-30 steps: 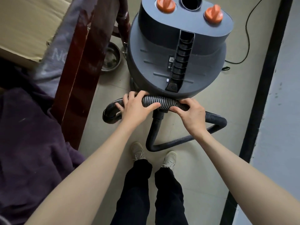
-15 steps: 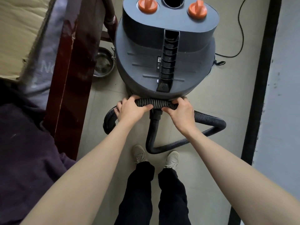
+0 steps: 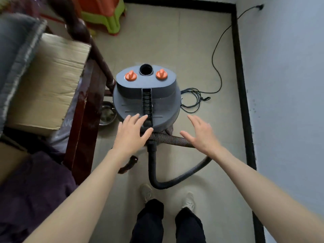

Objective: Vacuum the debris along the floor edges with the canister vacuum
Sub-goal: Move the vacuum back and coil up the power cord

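A grey canister vacuum (image 3: 157,95) with two orange knobs stands on the tiled floor in front of me. Its black ribbed hose (image 3: 171,139) runs across the canister's near side and loops down to the floor by my shoes. My left hand (image 3: 132,134) hovers with fingers spread over the hose and the canister's near rim, holding nothing. To the right of the canister my right hand (image 3: 201,133) is also spread flat, just above the hose, gripping nothing. The hose's dark end (image 3: 128,163) lies on the floor under my left forearm.
A dark wooden bed frame (image 3: 84,123) with cardboard (image 3: 47,88) and a purple blanket fills the left. A metal bowl (image 3: 107,115) sits beside the canister. The black power cord (image 3: 215,64) trails to the right wall, which has a black skirting (image 3: 242,95). Orange and green stools (image 3: 105,13) stand at the back.
Both hands have let go of the hose and now hover spread above it. The view has pulled back and up, so the canister looks smaller and farther away.
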